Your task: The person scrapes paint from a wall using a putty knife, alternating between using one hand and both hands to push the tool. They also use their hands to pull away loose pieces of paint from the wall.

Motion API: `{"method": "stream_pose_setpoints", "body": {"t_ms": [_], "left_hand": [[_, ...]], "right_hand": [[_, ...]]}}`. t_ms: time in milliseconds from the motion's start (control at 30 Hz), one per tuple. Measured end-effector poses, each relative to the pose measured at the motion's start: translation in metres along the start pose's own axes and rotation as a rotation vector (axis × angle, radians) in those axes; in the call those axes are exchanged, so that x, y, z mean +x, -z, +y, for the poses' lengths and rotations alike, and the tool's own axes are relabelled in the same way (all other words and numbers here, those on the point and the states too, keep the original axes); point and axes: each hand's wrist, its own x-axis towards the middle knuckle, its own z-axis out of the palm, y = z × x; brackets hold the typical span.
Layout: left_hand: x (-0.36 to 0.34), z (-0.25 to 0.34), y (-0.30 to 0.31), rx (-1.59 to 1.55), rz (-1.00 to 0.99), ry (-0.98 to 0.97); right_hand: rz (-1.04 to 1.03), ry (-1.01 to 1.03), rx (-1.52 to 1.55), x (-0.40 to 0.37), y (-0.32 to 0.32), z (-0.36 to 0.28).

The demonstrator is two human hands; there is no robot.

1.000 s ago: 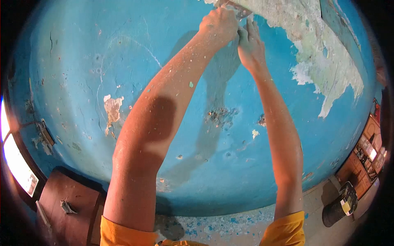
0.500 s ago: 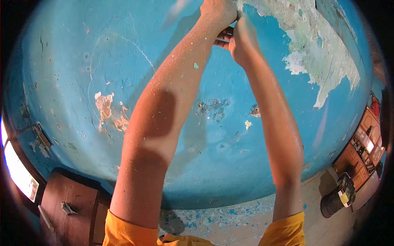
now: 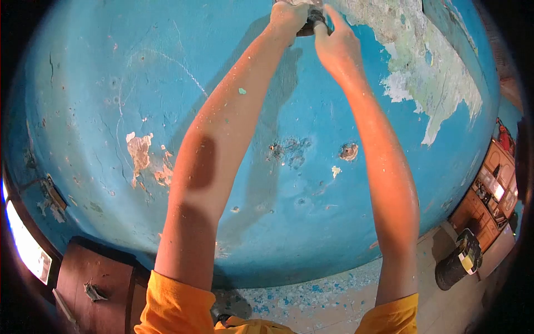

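Both arms reach up the wall to the top edge of the view. My left hand (image 3: 289, 18) is closed around a dark scraping tool (image 3: 306, 30), held close to the wall; the frame's edge cuts it off, and its exact kind does not show. A black rounded part sticks out on its right side. Beside it is my right hand (image 3: 340, 45), with thumb and index finger apart and the thumb close to the black part. Its other fingers are mostly hidden. The blue painted wall (image 3: 311, 222) fills the view, and a large patch of peeled paint (image 3: 434, 72) lies right of the hands.
Small holes and chipped spots (image 3: 140, 149) mark the wall lower down. Blue and white paint flakes (image 3: 289, 298) litter the floor along its base. A brown wooden piece of furniture (image 3: 103, 273) stands lower left, a black bucket (image 3: 453, 273) and a wooden cabinet (image 3: 478, 214) lower right.
My right hand has moved right and slightly down, away from beneath my left hand, and its fingers have spread. The dark tool now shows between the hands.
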Motion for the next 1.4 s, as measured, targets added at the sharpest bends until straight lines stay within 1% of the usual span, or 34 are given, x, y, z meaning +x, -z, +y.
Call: {"method": "stream_pose_setpoints", "body": {"t_ms": [33,67,133,267,300,333,400,433,467,500,533,567,600,633,667,700,733,767,800,833,900,933,967,1033,1100,1133,1167,1200,1233,1267,1300,1333,1367,1400], "left_hand": [[-0.003,0.005,0.000,-0.067,-0.054,0.028],[-0.007,0.008,0.001,-0.133,-0.107,0.059],[0.007,0.001,-0.003,-0.141,-0.113,0.045],[0.029,-0.017,-0.010,-0.162,-0.124,0.019],[0.028,-0.022,-0.017,-0.194,-0.026,0.001],[0.028,-0.027,-0.021,-0.193,-0.040,0.006],[0.033,-0.032,-0.019,-0.047,0.034,-0.087],[0.037,-0.032,-0.021,-0.131,0.051,-0.098],[0.075,-0.057,-0.030,0.190,0.041,-0.343],[0.113,-0.083,-0.039,0.604,0.143,-0.608],[0.152,-0.109,-0.048,0.913,0.321,-0.842],[0.133,-0.090,-0.046,0.902,0.319,-0.842],[0.102,-0.050,-0.036,0.555,0.406,-0.569],[0.088,-0.021,-0.028,0.213,0.477,-0.301],[0.113,-0.022,-0.023,0.215,0.491,-0.319],[0.144,-0.028,-0.011,0.391,0.493,-0.318],[0.153,-0.027,0.005,0.570,0.493,-0.309],[0.157,-0.027,0.010,0.567,0.416,-0.296],[0.137,-0.019,0.017,0.425,0.274,-0.261],[0.114,-0.010,0.022,0.255,0.126,-0.196],[0.056,0.001,0.031,-0.001,-0.119,-0.078],[0.030,0.007,0.036,-0.062,-0.197,-0.050],[0.017,0.008,0.039,-0.088,-0.238,-0.037],[0.006,0.010,0.048,-0.071,-0.228,-0.053],[0.006,0.010,0.054,0.172,-0.107,-0.147],[0.005,0.015,0.055,0.291,-0.051,-0.198],[0.004,0.019,0.055,0.289,-0.043,-0.234],[-0.003,0.022,0.058,0.457,0.093,-0.357],[-0.003,0.020,0.061,0.622,0.231,-0.464],[0.000,0.018,0.066,0.617,0.241,-0.470],[0.001,0.012,0.068,0.663,0.315,-0.597],[0.001,0.005,0.070,0.708,0.379,-0.721],[0.001,-0.004,0.074,0.705,0.367,-0.713],[-0.002,-0.009,0.081,0.736,0.328,-0.830]], "right_hand": [[0.013,0.113,-0.124,-0.001,0.003,-0.008],[0.010,0.115,-0.130,-0.003,0.006,-0.014],[-0.068,0.014,-0.255,-0.003,0.007,-0.022],[-0.149,-0.007,-0.246,0.007,0.004,-0.026],[-0.130,-0.056,-0.285,0.001,-0.002,-0.026],[-0.105,-0.111,-0.324,-0.004,-0.006,-0.027],[-0.058,-0.119,-0.308,0.000,-0.010,-0.022],[-0.096,-0.095,-0.313,0.006,-0.006,-0.022],[-0.135,-0.073,-0.319,0.011,-0.003,-0.023],[-0.135,-0.069,-0.327,0.016,-0.002,-0.024],[-0.144,-0.065,-0.276,0.019,0.000,-0.025],[-0.153,-0.059,-0.225,0.023,0.001,-0.026],[-0.144,-0.058,-0.232,0.028,-0.006,-0.028],[-0.065,-0.120,-0.242,0.037,-0.021,-0.031],[0.008,-0.172,-0.241,0.050,-0.032,-0.037],[-0.155,-0.184,-0.193,0.066,-0.030,-0.038],[-0.164,-0.166,-0.175,0.072,-0.035,-0.044],[-0.091,-0.147,-0.106,0.071,-0.040,-0.046],[-0.018,-0.139,-0.044,0.068,-0.041,-0.043],[-0.123,-0.125,-0.089,0.067,-0.035,-0.039],[-0.117,-0.093,-0.138,0.062,-0.040,-0.017],[-0.087,-0.054,-0.197,0.064,-0.044,-0.008],[-0.086,-0.051,-0.183,0.054,-0.036,-0.013],[-0.199,0.079,-0.248,0.031,-0.015,-0.035],[-0.153,0.095,-0.216,0.053,-0.030,-0.029],[-0.113,0.083,-0.189,0.065,-0.030,-0.037],[-0.139,0.100,-0.236,0.086,-0.028,-0.049],[-0.115,0.123,-0.239,0.108,-0.027,-0.059],[-0.183,-0.009,-0.175,0.130,-0.030,-0.066],[-0.260,-0.144,-0.110,0.149,-0.035,-0.073],[-0.314,-0.025,-0.346,0.153,-0.042,-0.076],[-0.320,-0.034,-0.350,0.148,-0.044,-0.068],[-0.197,0.048,-0.287,0.137,-0.045,-0.055],[-0.073,0.130,-0.222,0.119,-0.044,-0.050]]}}
